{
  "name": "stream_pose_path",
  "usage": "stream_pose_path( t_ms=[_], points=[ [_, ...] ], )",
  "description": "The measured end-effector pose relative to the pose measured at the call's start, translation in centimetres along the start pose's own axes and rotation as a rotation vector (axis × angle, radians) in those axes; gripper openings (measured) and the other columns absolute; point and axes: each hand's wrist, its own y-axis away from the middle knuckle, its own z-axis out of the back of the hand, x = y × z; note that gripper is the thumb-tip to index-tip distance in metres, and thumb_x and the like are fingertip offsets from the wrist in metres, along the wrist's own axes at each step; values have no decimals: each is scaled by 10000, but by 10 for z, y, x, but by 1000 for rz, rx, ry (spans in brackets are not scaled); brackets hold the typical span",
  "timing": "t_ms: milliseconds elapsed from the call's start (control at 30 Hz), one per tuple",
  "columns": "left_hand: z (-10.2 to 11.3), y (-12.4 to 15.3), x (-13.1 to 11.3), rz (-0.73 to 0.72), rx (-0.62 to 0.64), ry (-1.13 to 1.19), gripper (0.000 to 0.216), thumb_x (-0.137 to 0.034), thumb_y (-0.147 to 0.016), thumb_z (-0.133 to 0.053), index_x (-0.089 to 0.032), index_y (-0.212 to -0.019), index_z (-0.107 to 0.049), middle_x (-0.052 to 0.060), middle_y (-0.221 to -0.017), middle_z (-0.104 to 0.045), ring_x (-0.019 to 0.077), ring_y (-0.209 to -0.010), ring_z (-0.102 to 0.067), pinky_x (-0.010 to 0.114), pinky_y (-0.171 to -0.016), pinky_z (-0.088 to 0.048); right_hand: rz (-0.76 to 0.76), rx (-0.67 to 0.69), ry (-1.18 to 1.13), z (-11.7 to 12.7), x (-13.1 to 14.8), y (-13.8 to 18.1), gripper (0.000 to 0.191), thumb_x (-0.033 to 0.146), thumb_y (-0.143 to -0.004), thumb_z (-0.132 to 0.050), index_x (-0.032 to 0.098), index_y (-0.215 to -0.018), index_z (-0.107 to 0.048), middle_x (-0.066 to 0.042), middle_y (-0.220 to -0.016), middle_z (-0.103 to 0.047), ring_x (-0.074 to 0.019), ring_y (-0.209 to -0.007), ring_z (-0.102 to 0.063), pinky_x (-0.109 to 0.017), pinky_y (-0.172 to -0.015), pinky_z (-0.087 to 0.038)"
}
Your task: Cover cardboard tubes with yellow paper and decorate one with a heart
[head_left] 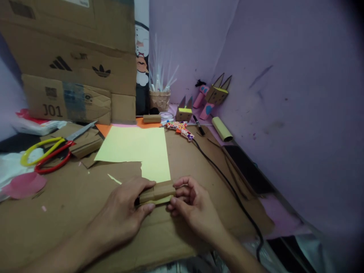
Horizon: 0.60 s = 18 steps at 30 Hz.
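A short brown cardboard tube (159, 190) lies level between my hands, low over the front of the cardboard-covered table. A narrow strip of yellow paper (163, 200) runs along its near side. My left hand (127, 206) grips the tube's left end, fingers over the top and thumb below. At the other end, my right hand (193, 203) has curled fingers against the tube's end and its thumb at the strip's end. Just beyond them lies a cut sheet of yellow paper (133, 144), with a notch out of its near left part.
Scissors (54, 151) with yellow and red handles rest at left on cardboard scraps. A patterned glue gun (182, 129) trails a black cord (227, 182) down the right side. Behind are a large cardboard box (76, 57), a cup of sticks (159, 99), and a yellow tube (222, 129).
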Motion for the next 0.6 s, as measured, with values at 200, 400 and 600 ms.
stream_pose_path(
  t_ms=[200,400,600],
  points=[
    [-2,0,3,5,-10,-42,301,-298,-779,-556,-283,-1072,-491,-19,-1026,-623,184,-914,-588,296,-785,-451,134,108,154,3,-8,4,203,123,-791,-489,209,-973,-514,20,-738,-595,-95,-605,-627,-190,-534,-459],
    [-4,0,2,-3,6,-46,327,-316,-787,-552,-290,-1099,-456,-15,-1043,-613,186,-937,-581,292,-797,-455,226,102,401,6,-4,7,336,105,-704,-610,216,-1019,-571,29,-697,-579,-105,-607,-547,-198,-543,-425],
    [5,0,-1,-20,88,3,408,-262,-750,-589,-280,-1137,-461,3,-1097,-608,195,-1002,-569,300,-852,-455,256,92,471,4,-3,7,270,102,-721,-598,221,-962,-571,41,-686,-571,-99,-595,-520,-195,-534,-394]
  ],
)
